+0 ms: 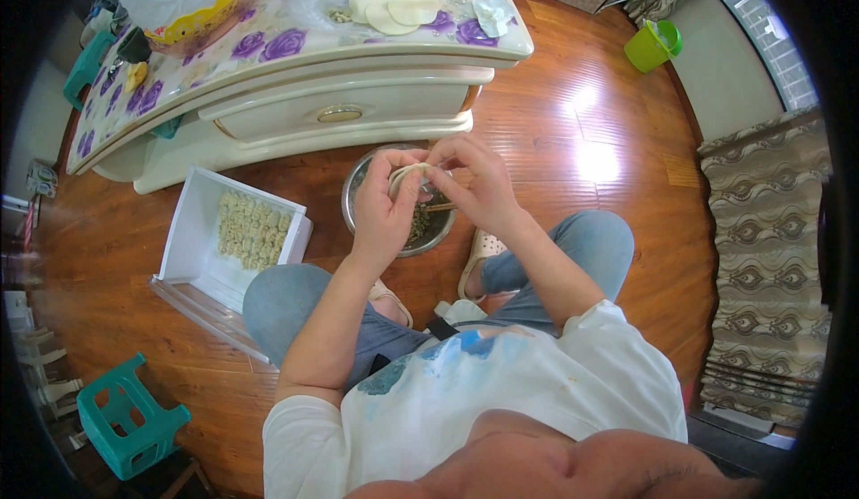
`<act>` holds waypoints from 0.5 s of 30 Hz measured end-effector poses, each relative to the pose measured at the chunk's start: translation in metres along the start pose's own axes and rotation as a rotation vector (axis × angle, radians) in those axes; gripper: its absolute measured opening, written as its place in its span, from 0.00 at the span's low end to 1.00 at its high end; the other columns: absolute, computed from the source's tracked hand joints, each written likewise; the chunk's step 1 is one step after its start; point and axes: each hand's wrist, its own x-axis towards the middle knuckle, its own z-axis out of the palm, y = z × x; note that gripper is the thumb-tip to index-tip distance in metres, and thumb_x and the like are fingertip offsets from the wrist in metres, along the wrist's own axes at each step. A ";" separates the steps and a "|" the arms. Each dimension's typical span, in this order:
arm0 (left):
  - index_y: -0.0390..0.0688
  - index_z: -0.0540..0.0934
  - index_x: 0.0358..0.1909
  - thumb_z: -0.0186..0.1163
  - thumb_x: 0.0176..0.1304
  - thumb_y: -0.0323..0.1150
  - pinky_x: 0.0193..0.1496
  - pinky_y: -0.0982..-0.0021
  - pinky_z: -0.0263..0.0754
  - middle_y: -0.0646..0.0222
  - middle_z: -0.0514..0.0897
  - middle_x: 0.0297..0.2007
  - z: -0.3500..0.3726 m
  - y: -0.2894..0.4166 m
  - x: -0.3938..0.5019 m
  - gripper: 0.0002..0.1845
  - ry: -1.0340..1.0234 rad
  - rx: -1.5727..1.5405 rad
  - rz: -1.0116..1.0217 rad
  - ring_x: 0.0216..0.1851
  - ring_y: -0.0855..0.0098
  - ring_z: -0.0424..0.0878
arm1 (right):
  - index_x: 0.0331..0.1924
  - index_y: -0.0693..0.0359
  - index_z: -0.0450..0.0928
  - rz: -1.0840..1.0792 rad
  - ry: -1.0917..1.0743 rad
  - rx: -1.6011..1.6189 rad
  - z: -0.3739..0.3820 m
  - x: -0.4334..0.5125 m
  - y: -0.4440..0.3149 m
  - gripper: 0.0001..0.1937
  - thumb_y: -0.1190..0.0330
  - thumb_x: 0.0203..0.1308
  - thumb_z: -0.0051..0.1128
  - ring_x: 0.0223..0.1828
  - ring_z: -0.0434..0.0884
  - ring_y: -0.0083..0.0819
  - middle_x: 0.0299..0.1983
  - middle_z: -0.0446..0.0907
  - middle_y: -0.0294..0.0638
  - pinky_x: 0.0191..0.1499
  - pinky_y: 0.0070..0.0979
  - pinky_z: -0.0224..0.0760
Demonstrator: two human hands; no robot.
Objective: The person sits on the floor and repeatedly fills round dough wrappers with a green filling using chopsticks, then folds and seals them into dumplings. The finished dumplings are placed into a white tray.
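Between my fingers is a partly folded dumpling [405, 178] of pale dough, pinched along its upper edge. My left hand [384, 207] cups it from the left, thumb against the near side. From the right, the thumb and forefinger of my right hand [478, 175] grip its rim. Both hands are raised above a metal bowl [349, 197] on the floor, hiding much of it. Chopped green filling [421, 222] shows inside the bowl, along with wooden chopsticks [439, 207]. Whatever lies inside the dough fold is hidden by my fingers.
A white drawer-like bin [189, 230] at left holds rows of dumplings [251, 229]. On the flowered table [282, 46] ahead lie round dough wrappers [396, 12] on plastic and a yellow-rimmed basket [201, 26]. A green stool [131, 415] stands lower left, a green bucket [647, 49] far right.
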 end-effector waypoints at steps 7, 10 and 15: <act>0.37 0.78 0.39 0.56 0.68 0.27 0.43 0.77 0.77 0.64 0.81 0.46 -0.002 0.002 0.004 0.05 0.082 0.498 0.357 0.44 0.77 0.78 | 0.37 0.64 0.76 -0.099 0.000 -0.184 -0.007 0.001 -0.010 0.08 0.75 0.54 0.63 0.43 0.77 0.35 0.40 0.78 0.42 0.46 0.31 0.72; 0.36 0.79 0.39 0.56 0.68 0.27 0.43 0.76 0.78 0.63 0.82 0.46 0.002 0.004 0.003 0.05 0.104 0.315 0.292 0.44 0.76 0.79 | 0.41 0.63 0.77 -0.073 -0.009 -0.147 -0.019 -0.001 -0.015 0.11 0.74 0.54 0.64 0.45 0.77 0.34 0.42 0.78 0.41 0.48 0.30 0.72; 0.36 0.79 0.44 0.57 0.68 0.28 0.43 0.73 0.80 0.61 0.81 0.48 0.008 0.003 0.001 0.07 0.107 -0.129 0.032 0.43 0.74 0.80 | 0.47 0.63 0.78 0.232 -0.137 0.197 -0.036 -0.011 -0.007 0.14 0.74 0.56 0.64 0.40 0.79 0.23 0.40 0.80 0.37 0.42 0.22 0.75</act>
